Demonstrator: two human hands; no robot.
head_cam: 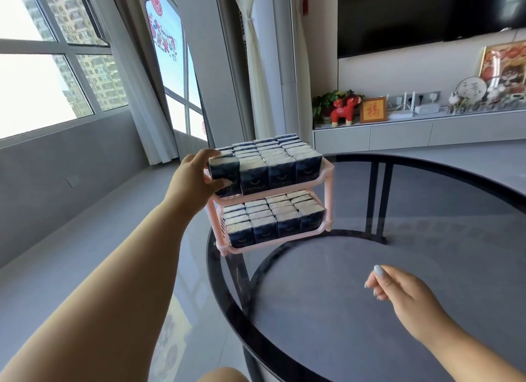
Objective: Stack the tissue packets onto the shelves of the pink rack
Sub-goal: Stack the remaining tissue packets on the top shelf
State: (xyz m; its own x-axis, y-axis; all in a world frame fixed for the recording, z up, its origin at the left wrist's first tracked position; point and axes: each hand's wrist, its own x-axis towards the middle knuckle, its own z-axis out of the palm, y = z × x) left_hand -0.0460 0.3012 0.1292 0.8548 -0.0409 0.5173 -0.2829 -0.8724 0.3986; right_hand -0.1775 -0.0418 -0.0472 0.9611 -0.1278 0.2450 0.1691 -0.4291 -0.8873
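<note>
A pink two-shelf rack (pixel 327 171) stands at the far left edge of a round dark glass table (pixel 427 267). Both shelves are packed with rows of dark blue tissue packets, upper rows (pixel 281 165) and lower rows (pixel 273 219). My left hand (pixel 193 179) grips the front-left packet (pixel 225 171) of the upper shelf, fingers over its top and thumb on its front face. The packet sits slightly higher than its neighbours. My right hand (pixel 398 290) hovers above the glass at the lower right, fingers loosely curled, holding nothing.
The table's black rim (pixel 225 302) curves toward me, with a lower round shelf visible through the glass. Grey floor and a window with curtains (pixel 136 82) lie to the left. A TV console (pixel 412 131) with ornaments stands behind.
</note>
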